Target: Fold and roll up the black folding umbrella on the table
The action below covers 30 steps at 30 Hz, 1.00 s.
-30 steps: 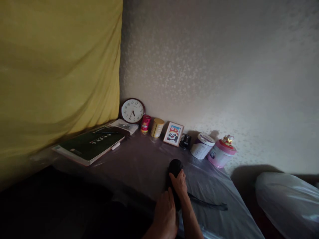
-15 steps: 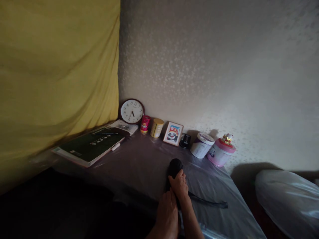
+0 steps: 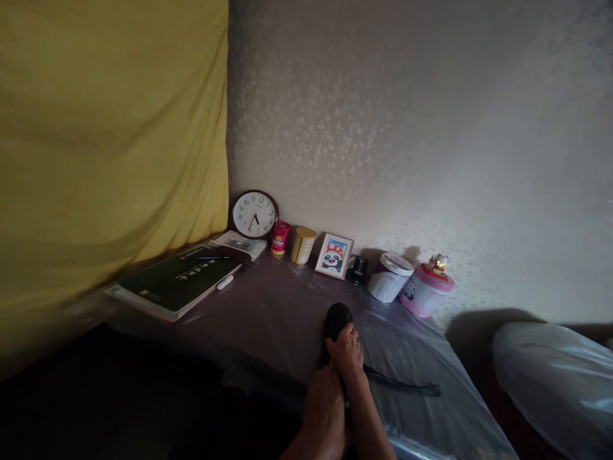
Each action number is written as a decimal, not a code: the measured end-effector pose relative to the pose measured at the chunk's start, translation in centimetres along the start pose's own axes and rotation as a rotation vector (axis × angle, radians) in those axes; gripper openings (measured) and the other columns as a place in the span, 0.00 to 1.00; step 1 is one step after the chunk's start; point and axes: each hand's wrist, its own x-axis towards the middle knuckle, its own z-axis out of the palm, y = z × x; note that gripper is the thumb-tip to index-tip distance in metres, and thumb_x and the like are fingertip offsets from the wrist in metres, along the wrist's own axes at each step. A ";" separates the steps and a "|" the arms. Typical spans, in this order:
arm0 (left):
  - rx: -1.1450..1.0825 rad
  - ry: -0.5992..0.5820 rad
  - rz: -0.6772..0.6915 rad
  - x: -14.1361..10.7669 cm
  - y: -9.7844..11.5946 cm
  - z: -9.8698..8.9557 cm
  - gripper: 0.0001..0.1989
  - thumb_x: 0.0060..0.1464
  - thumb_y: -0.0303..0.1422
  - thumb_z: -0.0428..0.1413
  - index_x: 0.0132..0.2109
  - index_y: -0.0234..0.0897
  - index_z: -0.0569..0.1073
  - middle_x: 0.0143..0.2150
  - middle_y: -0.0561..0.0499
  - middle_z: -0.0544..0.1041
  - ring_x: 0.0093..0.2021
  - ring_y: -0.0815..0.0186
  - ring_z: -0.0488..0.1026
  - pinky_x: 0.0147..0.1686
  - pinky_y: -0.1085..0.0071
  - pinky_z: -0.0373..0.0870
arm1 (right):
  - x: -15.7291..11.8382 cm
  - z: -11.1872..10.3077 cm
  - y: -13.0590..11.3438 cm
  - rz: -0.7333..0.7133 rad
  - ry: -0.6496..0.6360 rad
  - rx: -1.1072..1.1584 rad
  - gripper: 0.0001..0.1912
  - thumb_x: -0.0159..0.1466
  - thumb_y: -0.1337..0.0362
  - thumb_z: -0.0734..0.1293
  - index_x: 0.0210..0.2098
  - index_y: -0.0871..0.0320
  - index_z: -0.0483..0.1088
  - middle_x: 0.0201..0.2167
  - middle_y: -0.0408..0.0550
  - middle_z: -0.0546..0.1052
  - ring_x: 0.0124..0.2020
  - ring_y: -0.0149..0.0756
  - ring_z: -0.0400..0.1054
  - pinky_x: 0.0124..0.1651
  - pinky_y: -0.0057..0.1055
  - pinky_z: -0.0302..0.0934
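Note:
A dark, rounded object (image 3: 338, 314) lies near the front of the table, with a dark strap (image 3: 407, 386) running off to its right. My right hand (image 3: 347, 350) is closed round the upper part of this object. Just below and to the left, my left hand (image 3: 324, 391) is closed against its lower part, touching my right wrist. Both hands and the dim light hide much of the object's lower end.
Along the wall stand a clock (image 3: 255, 214), a red can (image 3: 280, 239), a yellow-lidded can (image 3: 302, 246), a panda picture (image 3: 334, 256), a black item (image 3: 357, 270), a white tub (image 3: 389, 278) and a pink tub (image 3: 426, 291). A green book (image 3: 177, 281) lies left; a plastic-covered bundle (image 3: 550, 370) sits right.
The view has shifted very slightly. Both hands keep the same hold on the dark object, with hardly any movement.

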 end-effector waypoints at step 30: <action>-1.254 -0.574 -0.408 1.7 2.0 -4.5 0.40 0.44 0.33 0.57 0.63 0.36 0.49 0.26 0.54 0.76 0.24 0.61 0.75 0.30 0.63 0.73 | -1.9 -4.2 4.2 0.103 -0.002 1.397 0.30 0.49 0.52 0.69 0.49 0.59 0.68 0.33 0.46 0.78 0.33 0.41 0.73 0.33 0.32 0.67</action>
